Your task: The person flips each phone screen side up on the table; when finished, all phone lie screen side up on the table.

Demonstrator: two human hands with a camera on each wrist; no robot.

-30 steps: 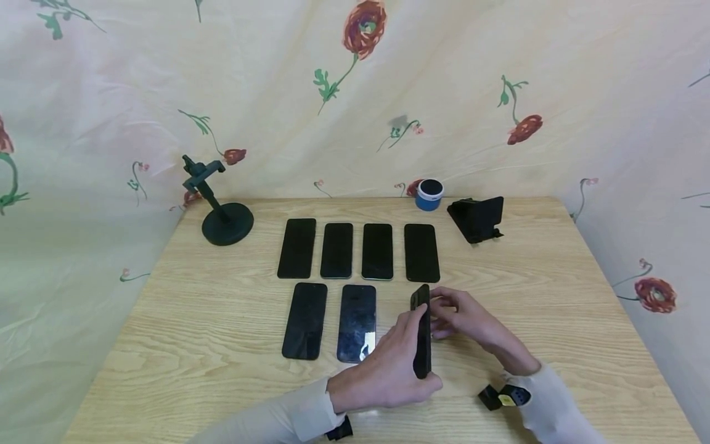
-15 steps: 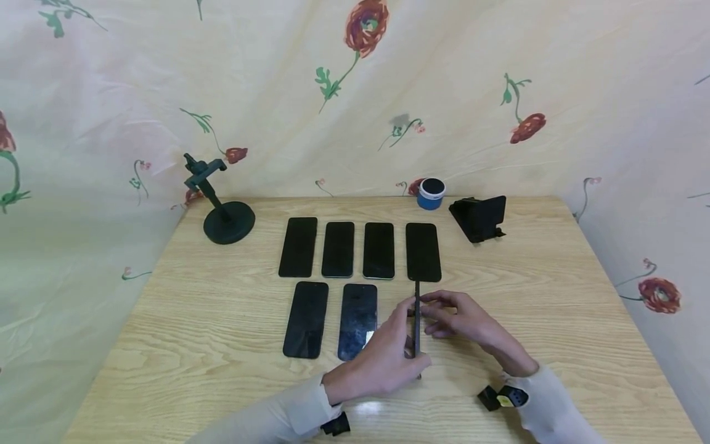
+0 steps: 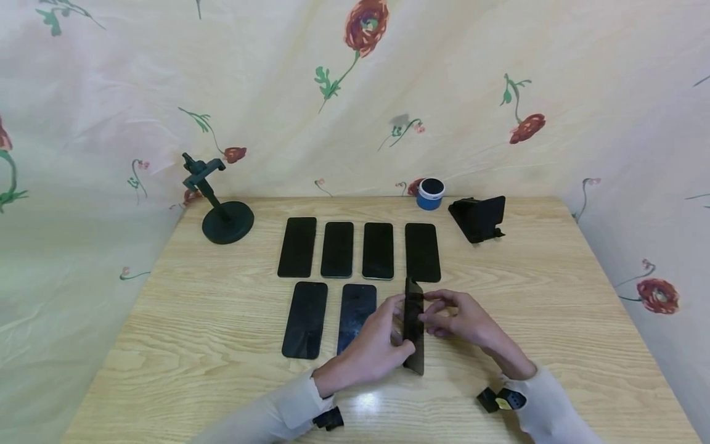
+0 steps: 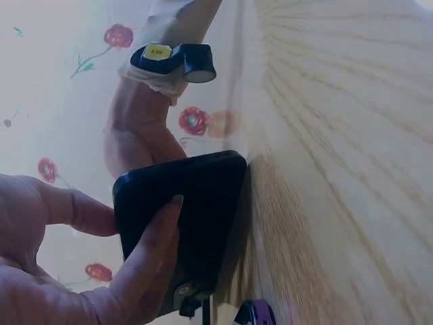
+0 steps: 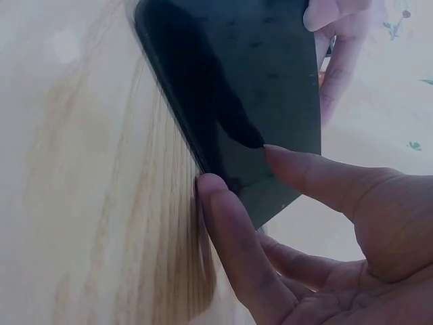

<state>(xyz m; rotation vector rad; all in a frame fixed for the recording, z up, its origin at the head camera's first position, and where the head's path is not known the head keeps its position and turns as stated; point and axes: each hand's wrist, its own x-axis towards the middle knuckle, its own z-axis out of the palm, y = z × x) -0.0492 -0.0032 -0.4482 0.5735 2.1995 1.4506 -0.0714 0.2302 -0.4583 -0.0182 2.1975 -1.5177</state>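
Observation:
My left hand (image 3: 368, 351) grips a black smartphone (image 3: 414, 327) stood on its long edge, tilted to the left. In the left wrist view, fingers press on the phone's dark back (image 4: 203, 223). The glossy screen (image 5: 270, 81) faces my right hand (image 3: 460, 317), whose thumb and index fingertips touch it near one end and its lower edge. Left of the held phone lies another phone (image 3: 355, 311), partly behind my left hand, and beside that a further one (image 3: 305, 320). Beyond is a row of several dark phones (image 3: 378, 251), screens up.
At the back left of the wooden table (image 3: 183, 333) stands a black round-based phone holder (image 3: 227, 222). Toward the back right are a small blue speaker-like cylinder (image 3: 429, 196) and a black folding stand (image 3: 479, 219). A flowered cloth (image 3: 288, 92) hangs behind the table.
The phone has turned from leaning right, through edge-on, to leaning left, so its screen now shows. My left hand has moved left and slightly forward with it; my right hand has barely moved.

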